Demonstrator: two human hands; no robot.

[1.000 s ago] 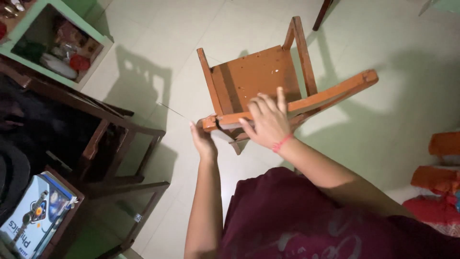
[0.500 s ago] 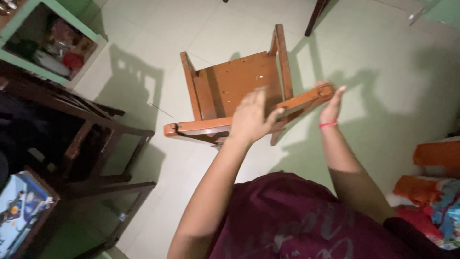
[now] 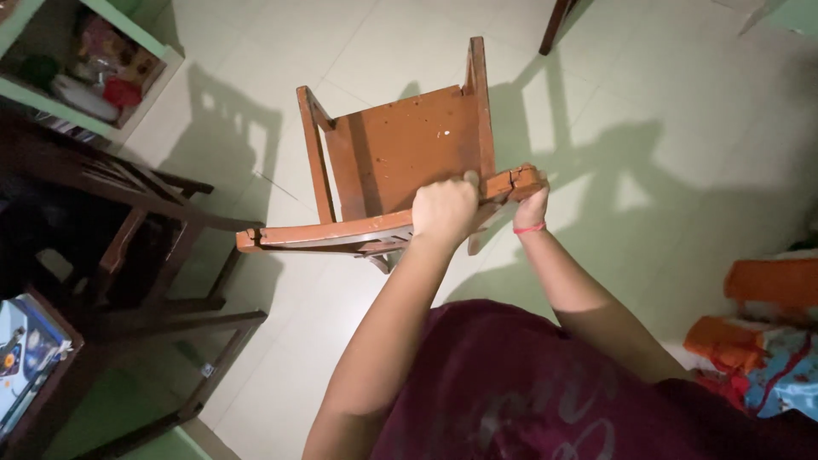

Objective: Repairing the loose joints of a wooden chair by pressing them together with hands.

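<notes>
A small brown wooden chair (image 3: 400,145) stands on the pale tiled floor in front of me, seen from above. Its top back rail (image 3: 324,234) runs left to right just below the seat. My left hand (image 3: 443,209) is closed in a fist around the rail, right of its middle. My right hand (image 3: 532,203), with a red band on the wrist, grips the rail's right end, which looks cracked. Both arms reach out over my maroon shirt.
A dark wooden furniture frame (image 3: 145,221) stands close on the left. A green shelf (image 3: 94,106) with small items is at the top left. Orange and blue cloths (image 3: 767,332) lie at the right. A colourful box (image 3: 21,349) sits bottom left.
The chair has turned and its rail now lies nearly level. My left hand went from the rail's left end to its middle. My right hand slid out to the right end and closed.
</notes>
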